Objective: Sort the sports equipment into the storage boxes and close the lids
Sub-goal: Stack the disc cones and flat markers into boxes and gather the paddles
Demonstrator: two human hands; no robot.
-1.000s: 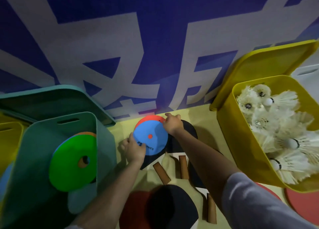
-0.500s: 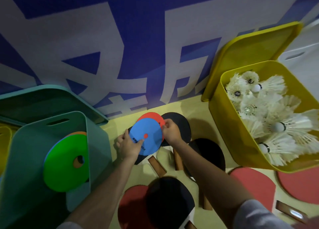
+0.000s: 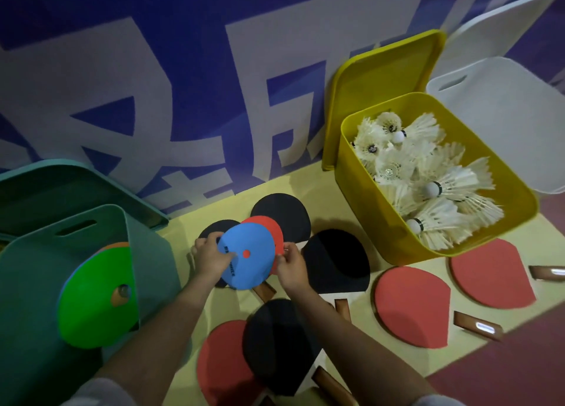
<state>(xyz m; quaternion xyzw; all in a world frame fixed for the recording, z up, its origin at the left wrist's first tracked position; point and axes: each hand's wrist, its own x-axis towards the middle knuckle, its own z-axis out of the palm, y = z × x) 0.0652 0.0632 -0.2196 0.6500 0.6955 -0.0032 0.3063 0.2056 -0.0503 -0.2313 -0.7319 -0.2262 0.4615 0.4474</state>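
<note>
Above scattered paddles (image 3: 334,262), left hand (image 3: 211,256) and right hand (image 3: 290,266) pinch blue disc (image 3: 246,256), red disc (image 3: 269,228) beneath; loose grip risks red one sliding short of green box (image 3: 146,252).

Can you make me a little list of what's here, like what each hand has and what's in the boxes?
left hand: holds the blue disc by its left edge
right hand: pinches the red disc under the blue one
teal box: open, green disc inside
yellow box: open, full of shuttlecocks
floor: red and black paddles
</note>
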